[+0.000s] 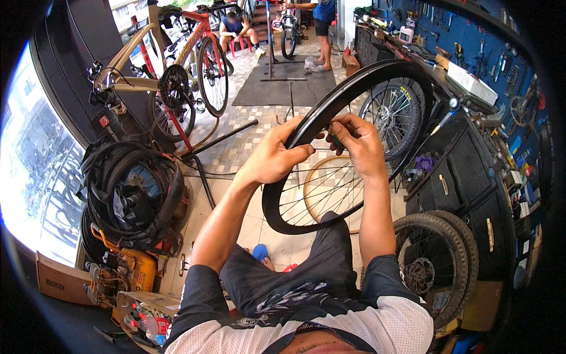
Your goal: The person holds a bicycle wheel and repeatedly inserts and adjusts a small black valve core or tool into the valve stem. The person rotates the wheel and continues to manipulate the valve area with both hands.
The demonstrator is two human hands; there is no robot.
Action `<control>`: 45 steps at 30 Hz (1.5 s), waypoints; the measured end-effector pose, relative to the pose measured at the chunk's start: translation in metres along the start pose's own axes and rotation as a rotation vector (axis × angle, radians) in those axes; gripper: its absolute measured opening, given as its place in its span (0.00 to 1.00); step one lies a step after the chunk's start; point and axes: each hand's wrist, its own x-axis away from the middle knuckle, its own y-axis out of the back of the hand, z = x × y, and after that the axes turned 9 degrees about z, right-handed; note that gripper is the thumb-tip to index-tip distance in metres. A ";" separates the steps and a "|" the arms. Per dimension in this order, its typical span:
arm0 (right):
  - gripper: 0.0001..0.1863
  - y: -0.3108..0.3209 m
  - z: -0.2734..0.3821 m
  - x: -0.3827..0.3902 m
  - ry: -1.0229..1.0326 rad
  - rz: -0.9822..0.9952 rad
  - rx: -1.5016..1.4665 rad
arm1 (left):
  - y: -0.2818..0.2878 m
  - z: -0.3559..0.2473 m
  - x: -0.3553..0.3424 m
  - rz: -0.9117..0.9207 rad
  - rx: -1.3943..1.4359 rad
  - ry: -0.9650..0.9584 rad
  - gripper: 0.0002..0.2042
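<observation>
A black deep-rimmed bicycle wheel (pixel 341 93) stands tilted in front of me, its thin dark spokes fanning out over my lap. My left hand (pixel 276 154) is wrapped around the rim on its left side, with the thumb lying across toward the spokes. Just inside the rim, my right hand (pixel 361 146) is closed in a pinch at a spoke. Between its fingertips shows a small dark green piece (pixel 337 141), mostly covered, perhaps a spoke wrench. The wheel's lower edge is close to my raised knee.
Bikes (pixel 177 82) stand at the left, above a heap of black tyres (pixel 132 189) and a yellow compressor (pixel 140 266). Knobbly wheels (pixel 433 253) lean on dark drawers (pixel 454 171) at the right. Tools hang on a blue wall (pixel 471 35). Two people are farther back.
</observation>
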 end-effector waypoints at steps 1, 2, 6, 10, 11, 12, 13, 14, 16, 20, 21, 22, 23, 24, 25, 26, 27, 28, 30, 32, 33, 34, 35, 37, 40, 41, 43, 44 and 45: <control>0.12 -0.002 0.001 0.000 -0.008 -0.013 -0.011 | 0.000 -0.001 0.000 -0.001 -0.004 0.008 0.19; 0.12 -0.005 0.001 0.000 -0.011 -0.032 -0.010 | 0.001 -0.002 0.001 -0.002 -0.008 0.015 0.19; 0.13 -0.011 -0.011 0.001 0.079 -0.172 0.130 | -0.002 0.001 -0.002 -0.026 0.033 -0.004 0.19; 0.14 -0.028 0.000 0.008 0.124 -0.309 0.425 | 0.002 0.004 0.000 -0.043 0.075 0.036 0.19; 0.15 -0.031 0.007 0.011 0.087 -0.306 0.466 | -0.001 0.002 0.000 -0.055 0.104 0.027 0.19; 0.16 -0.028 0.004 0.011 0.106 -0.259 0.453 | -0.002 0.001 0.000 -0.068 0.132 0.018 0.19; 0.16 -0.020 -0.001 0.013 0.125 -0.215 0.444 | -0.002 0.001 0.000 -0.061 0.118 0.018 0.19; 0.17 -0.014 -0.004 0.015 0.143 -0.170 0.436 | -0.001 0.000 0.001 -0.054 0.104 0.019 0.19; 0.19 -0.008 -0.005 0.016 0.229 -0.069 0.419 | 0.001 0.001 0.002 -0.048 0.085 0.018 0.19; 0.19 -0.001 -0.010 0.020 0.189 0.012 0.386 | -0.001 0.000 0.002 -0.055 0.090 0.017 0.18; 0.20 0.000 -0.014 0.020 0.157 0.018 0.361 | -0.002 -0.001 0.001 -0.058 0.097 0.018 0.18; 0.19 0.001 -0.019 0.019 0.165 0.003 0.304 | -0.003 -0.002 0.000 -0.051 0.096 0.013 0.18; 0.19 0.002 -0.025 0.017 0.172 -0.012 0.246 | -0.004 -0.003 -0.001 -0.043 0.096 0.008 0.17; 0.19 0.003 -0.029 0.016 0.180 -0.027 0.189 | -0.004 -0.004 -0.002 -0.035 0.095 0.002 0.17; 0.18 0.002 -0.029 0.015 0.143 -0.039 0.131 | -0.004 -0.002 -0.001 -0.030 0.085 0.000 0.17; 0.17 0.001 -0.030 0.015 0.107 -0.050 0.074 | -0.003 0.000 0.000 -0.025 0.074 -0.002 0.17; 0.17 0.001 -0.029 0.014 0.070 -0.062 0.017 | -0.003 0.002 0.000 -0.019 0.063 -0.005 0.17; 0.16 0.000 -0.028 0.014 0.078 -0.070 0.027 | -0.003 0.001 0.001 -0.019 0.057 0.009 0.18; 0.14 -0.005 -0.023 0.014 0.094 -0.088 0.048 | -0.002 -0.002 0.003 -0.018 0.046 0.035 0.18; 0.13 -0.010 -0.020 0.013 0.120 -0.098 0.056 | -0.002 -0.002 0.004 -0.012 0.072 0.011 0.20; 0.13 -0.013 -0.019 0.013 0.133 -0.104 0.059 | -0.002 -0.002 0.004 -0.010 0.085 -0.001 0.20; 0.13 -0.014 -0.020 0.012 0.126 -0.113 0.080 | 0.000 -0.003 0.005 0.000 0.066 0.012 0.21; 0.12 -0.016 -0.020 0.009 0.118 -0.122 0.101 | 0.002 -0.005 0.005 0.009 0.047 0.025 0.22; 0.12 -0.025 -0.020 0.007 0.193 -0.200 0.283 | 0.006 -0.004 0.004 0.022 0.050 0.016 0.23; 0.12 -0.040 -0.023 0.008 0.322 -0.327 0.510 | 0.007 0.009 0.002 0.027 0.115 -0.043 0.23; 0.13 -0.040 -0.028 0.008 0.286 -0.313 0.414 | 0.005 0.011 0.001 0.025 0.136 -0.059 0.23; 0.13 -0.038 -0.023 0.006 0.190 -0.242 0.209 | 0.007 0.015 0.001 0.018 0.124 -0.053 0.22; 0.13 -0.035 -0.023 0.003 0.161 -0.198 0.168 | 0.009 0.016 0.001 0.013 0.128 -0.042 0.22; 0.13 -0.032 -0.023 -0.001 0.132 -0.154 0.127 | 0.010 0.016 0.002 0.010 0.132 -0.030 0.22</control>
